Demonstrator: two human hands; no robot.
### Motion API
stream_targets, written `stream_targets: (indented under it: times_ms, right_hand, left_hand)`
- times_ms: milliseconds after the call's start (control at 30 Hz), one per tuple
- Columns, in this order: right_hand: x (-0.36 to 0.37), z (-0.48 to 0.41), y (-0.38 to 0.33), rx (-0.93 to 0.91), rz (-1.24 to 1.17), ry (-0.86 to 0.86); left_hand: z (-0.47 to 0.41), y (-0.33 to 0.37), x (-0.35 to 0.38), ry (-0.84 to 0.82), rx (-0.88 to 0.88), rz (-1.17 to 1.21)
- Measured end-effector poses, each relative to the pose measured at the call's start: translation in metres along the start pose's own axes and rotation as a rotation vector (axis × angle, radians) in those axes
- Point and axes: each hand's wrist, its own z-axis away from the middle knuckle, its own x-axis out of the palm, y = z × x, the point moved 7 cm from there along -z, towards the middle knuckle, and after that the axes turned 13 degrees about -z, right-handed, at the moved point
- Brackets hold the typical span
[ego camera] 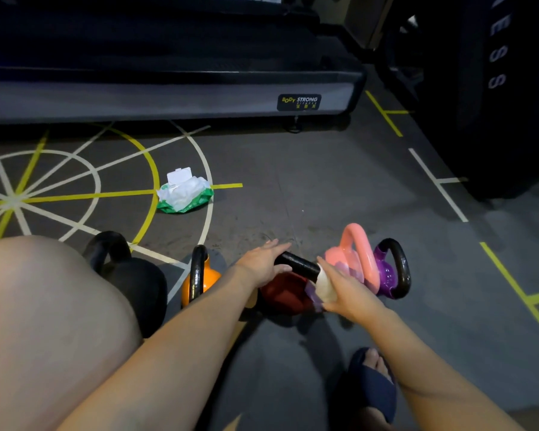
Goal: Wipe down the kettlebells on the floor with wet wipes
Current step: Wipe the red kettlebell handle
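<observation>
A row of kettlebells stands on the grey floor in front of me: a black one [137,281], an orange one [204,279], a dark red one [285,293], a pink one [353,253] and a purple one [389,272]. My left hand [263,264] rests on the left end of the red kettlebell's black handle [297,262], fingers stretched out. My right hand [347,287] presses a white wet wipe [324,284] around the right end of that handle. An open green pack of wet wipes [185,192] lies farther off to the left.
A treadmill base [168,94] runs across the far side. A large black weight plate [492,88] stands at the right. My bare knee [44,321] fills the lower left, and my foot in a dark slipper [372,384] is at the bottom right. Yellow and white lines mark the floor.
</observation>
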Motion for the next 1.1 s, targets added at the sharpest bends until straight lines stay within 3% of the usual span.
stream_targets:
  times_ms: [33,100,133,167,200,367,467,800,900,1033,1100]
  right_hand:
    - [-0.001,-0.002,0.002,0.012,0.044,-0.061]
    - [-0.006,-0.009,0.012,0.133,-0.388,0.013]
    - [-0.012,-0.01,0.018,0.082,-0.348,0.075]
    - [-0.004,-0.009,0.017,-0.022,-0.091,0.031]
    - [-0.001,-0.008,0.011,-0.075,0.118,0.102]
    - [0.003,-0.013,0.003,0.04,-0.134,0.325]
    - [-0.004,-0.024,-0.005,-0.012,-0.202,0.396]
    - [0.0,-0.063,-0.073,-0.096,0.25,0.228]
    - [-0.003,-0.064,-0.077,-0.088,0.144,0.227]
    - [-0.008,-0.062,-0.057,-0.06,-0.344,0.161]
    - [-0.01,-0.054,-0.048,-0.07,-0.459,0.126]
  left_hand:
    - [0.0,0.0,0.0,-0.003,0.005,0.0]
    - [0.0,0.0,-0.001,-0.006,0.012,-0.009]
    - [0.001,0.001,-0.002,-0.014,0.022,-0.017]
    - [0.002,0.0,-0.003,-0.028,0.038,-0.026]
    - [0.003,-0.001,-0.004,-0.042,0.057,-0.038]
    - [0.001,-0.003,-0.008,-0.029,0.092,-0.067]
    - [0.0,-0.002,-0.006,0.004,0.093,-0.084]
    - [-0.002,-0.006,-0.005,0.03,0.089,-0.079]
    - [-0.001,-0.006,-0.005,0.048,0.059,-0.075]
    - [-0.001,-0.003,-0.006,0.042,0.058,-0.073]
    - [-0.001,-0.003,-0.007,0.042,0.056,-0.078]
